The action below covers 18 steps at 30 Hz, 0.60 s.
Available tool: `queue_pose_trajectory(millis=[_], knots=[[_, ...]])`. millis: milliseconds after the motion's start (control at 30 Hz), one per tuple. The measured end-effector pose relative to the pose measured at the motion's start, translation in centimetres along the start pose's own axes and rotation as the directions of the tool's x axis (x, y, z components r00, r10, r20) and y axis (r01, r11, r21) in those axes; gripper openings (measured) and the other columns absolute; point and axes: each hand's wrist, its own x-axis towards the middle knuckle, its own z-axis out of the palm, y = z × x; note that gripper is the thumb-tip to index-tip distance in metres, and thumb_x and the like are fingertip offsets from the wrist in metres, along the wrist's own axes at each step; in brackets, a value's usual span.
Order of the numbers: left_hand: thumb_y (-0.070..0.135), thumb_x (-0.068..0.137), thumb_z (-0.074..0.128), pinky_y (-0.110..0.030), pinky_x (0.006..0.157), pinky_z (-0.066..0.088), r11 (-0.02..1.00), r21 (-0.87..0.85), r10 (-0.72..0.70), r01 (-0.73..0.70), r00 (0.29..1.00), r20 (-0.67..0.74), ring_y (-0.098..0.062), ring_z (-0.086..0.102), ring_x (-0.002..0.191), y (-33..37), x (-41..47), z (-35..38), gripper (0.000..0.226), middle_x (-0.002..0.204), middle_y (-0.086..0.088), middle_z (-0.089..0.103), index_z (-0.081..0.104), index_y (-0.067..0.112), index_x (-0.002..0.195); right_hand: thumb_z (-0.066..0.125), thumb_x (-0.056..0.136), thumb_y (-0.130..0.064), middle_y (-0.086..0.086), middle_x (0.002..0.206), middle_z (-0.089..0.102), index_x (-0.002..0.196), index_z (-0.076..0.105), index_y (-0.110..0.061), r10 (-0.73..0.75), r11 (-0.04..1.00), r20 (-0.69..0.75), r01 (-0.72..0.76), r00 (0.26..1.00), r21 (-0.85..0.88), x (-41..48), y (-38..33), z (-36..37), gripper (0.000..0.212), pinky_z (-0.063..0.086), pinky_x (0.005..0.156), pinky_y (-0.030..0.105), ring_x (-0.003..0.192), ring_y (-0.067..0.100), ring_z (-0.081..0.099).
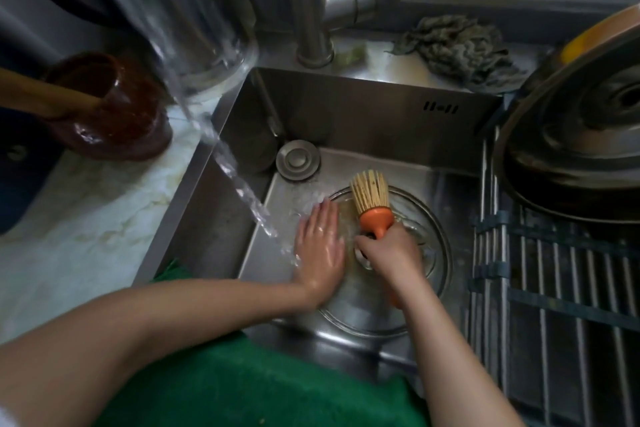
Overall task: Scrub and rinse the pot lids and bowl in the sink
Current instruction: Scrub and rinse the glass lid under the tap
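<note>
Orange brush (373, 204) is gripped in the right hand (389, 256), while the left hand (320, 253) presses flat on the glass lid (420, 215).

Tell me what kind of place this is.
Most likely a home kitchen. A stream of water runs into a stainless steel sink. The right hand grips a bamboo scrubbing brush over a glass pot lid that the left hand presses on. A wire draining rack sits alongside.

Glass lid (433, 229) in sink (346, 107), plug (298, 159) behind it; rack (554, 288) w/ big lid (588, 135) to R, jar (114, 107) on counter (86, 218) to L.
</note>
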Motion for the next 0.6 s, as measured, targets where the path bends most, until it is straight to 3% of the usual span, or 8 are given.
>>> queue_pose_trajectory(millis=[100,133,200,300,367,433,533,600], knots=[[0.025,0.089,0.039,-0.037,0.116,0.015,0.938,-0.034,0.346,-0.344,0.933,0.103,-0.027,0.024,0.141,0.5,-2.6,0.9,0.061,0.149,-0.021,0.034,0.028,0.000,0.143,0.067,0.080,-0.038,0.016,0.106,0.066,0.113,0.058,-0.007,0.006,0.999,-0.020,-0.005,1.000,0.048,0.4,-0.1,0.1,0.047,0.043,0.073,0.030,0.097,0.034,0.063],[0.024,0.089,0.040,-0.038,0.115,0.018,0.920,-0.044,0.393,-0.390,0.912,0.117,-0.027,0.029,0.139,-0.2,-2.1,0.8,0.058,0.146,-0.021,0.039,0.034,0.000,0.141,0.068,0.079,-0.039,0.016,0.108,0.066,0.116,0.056,-0.007,0.013,0.997,-0.013,-0.012,1.000,0.075,0.5,-0.1,0.3,0.050,0.045,0.076,0.031,0.099,0.034,0.063],[0.023,0.090,0.039,-0.039,0.113,0.022,0.923,-0.015,0.384,-0.384,0.921,0.065,-0.025,0.037,0.135,-0.9,0.0,0.0,0.051,0.141,-0.017,0.047,0.048,0.001,0.135,0.071,0.076,-0.041,0.014,0.110,0.066,0.119,0.055,-0.010,0.010,0.992,0.003,-0.010,1.000,0.129,0.6,-0.1,0.5,0.055,0.049,0.084,0.034,0.100,0.033,0.063],[0.028,0.090,0.031,-0.034,0.114,0.020,0.992,-0.043,0.119,-0.120,0.992,-0.029,-0.019,0.034,0.137,-0.9,3.1,-0.9,0.054,0.146,-0.007,0.044,0.044,0.012,0.140,0.071,0.077,-0.037,0.011,0.111,0.065,0.122,0.053,-0.012,-0.024,0.990,0.025,0.021,0.999,0.138,1.1,-0.4,0.4,0.055,0.048,0.085,0.034,0.101,0.032,0.062],[0.032,0.089,0.025,-0.038,0.115,0.022,1.000,-0.028,-0.010,0.009,0.998,-0.067,-0.021,0.034,0.139,-0.9,3.8,-0.8,0.060,0.149,-0.006,0.039,0.040,0.013,0.143,0.070,0.079,-0.036,0.013,0.113,0.064,0.123,0.051,-0.010,-0.039,0.990,0.032,0.034,0.999,0.135,1.3,-0.4,0.6,0.054,0.047,0.086,0.035,0.103,0.033,0.061],[0.030,0.088,0.028,-0.041,0.115,0.022,0.995,0.051,0.092,-0.091,0.996,-0.022,-0.026,0.035,0.138,-0.4,2.2,-0.3,0.059,0.148,-0.012,0.040,0.043,0.007,0.140,0.069,0.079,-0.039,0.014,0.113,0.064,0.122,0.051,-0.010,-0.029,0.987,0.026,0.024,0.999,0.156,1.3,-0.2,1.0,0.054,0.049,0.089,0.040,0.103,0.034,0.061],[0.026,0.087,0.035,-0.041,0.112,0.020,0.898,0.104,0.418,-0.427,0.903,0.096,-0.028,0.038,0.134,-0.8,0.9,-0.6,0.054,0.140,-0.018,0.049,0.052,0.000,0.131,0.063,0.086,-0.037,0.018,0.116,0.063,0.123,0.049,-0.007,0.018,0.978,0.022,-0.022,1.000,0.206,1.7,-0.1,1.2,0.050,0.049,0.090,0.039,0.104,0.035,0.061],[0.027,0.088,0.029,-0.037,0.112,0.022,0.962,0.014,0.272,-0.274,0.958,0.087,-0.025,0.040,0.135,-2.2,3.8,-1.4,0.055,0.142,-0.012,0.048,0.051,0.007,0.134,0.062,0.088,-0.033,0.018,0.114,0.063,0.123,0.051,-0.004,0.021,0.971,0.066,-0.036,0.998,0.235,1.9,-0.3,1.2,0.046,0.047,0.086,0.034,0.104,0.034,0.061]])
